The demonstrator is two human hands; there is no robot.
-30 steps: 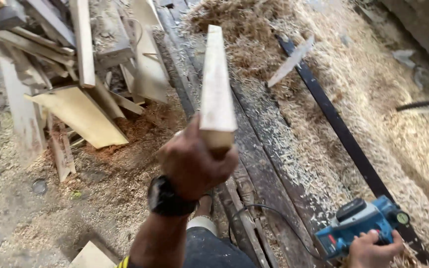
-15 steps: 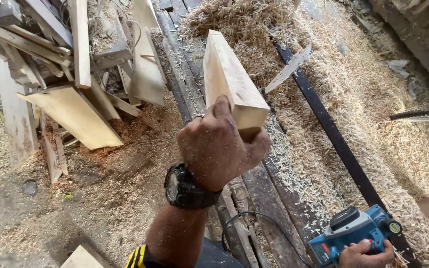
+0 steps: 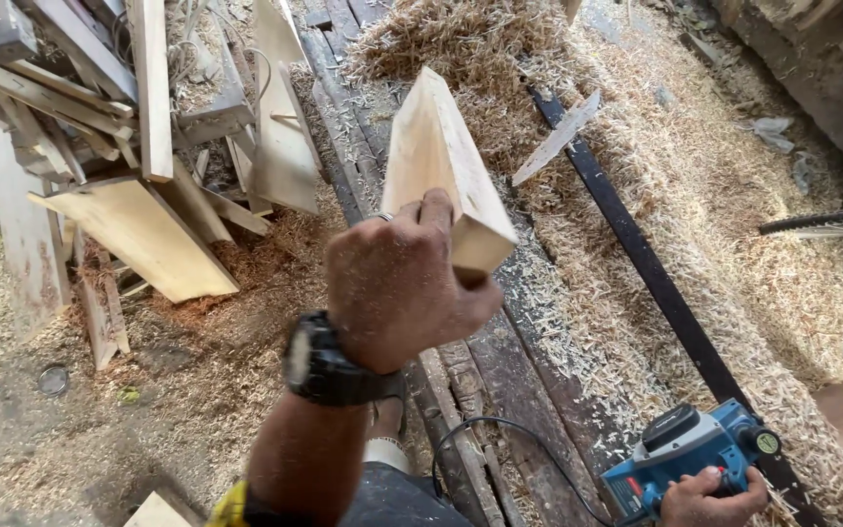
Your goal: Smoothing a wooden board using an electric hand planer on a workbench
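- Since the earlier frames I have turned the wooden block point(image 3: 444, 176) in my left hand point(image 3: 404, 283): a second ago I saw only a narrow edge pointing away from me, half a second ago a broad face was coming round, and now two pale planed faces show, meeting at a ridge that runs up the middle.
- In the head view, the block is raised over the dark plank bench point(image 3: 529, 390), its near end gripped and its far end pointing up and away over the shavings.
- My left fingers are clamped round the block's near end, thumb side on the left face, knuckles toward the camera; fine dust covers the back of the hand.
- A black wristwatch point(image 3: 329, 366) sits on that wrist, and it has come lower and more central in the frame than before.
- My right hand point(image 3: 709, 496) is at the bottom right corner, fingers wrapped around the handle of the blue electric planer point(image 3: 690, 457). The planer rests on the bench edge much as it did earlier, though it now sits a little lower in view.
- A black cable point(image 3: 500, 434) loops from the planer toward my body.
- A long black bar point(image 3: 636, 249) lies along the bench, with a thin wood sliver point(image 3: 556, 139) resting across its upper part.
- A deep bed of wood shavings point(image 3: 734, 224) covers the right side.
- On the left, a heap of scrap boards point(image 3: 139, 146) lies on a sawdust floor, unchanged.
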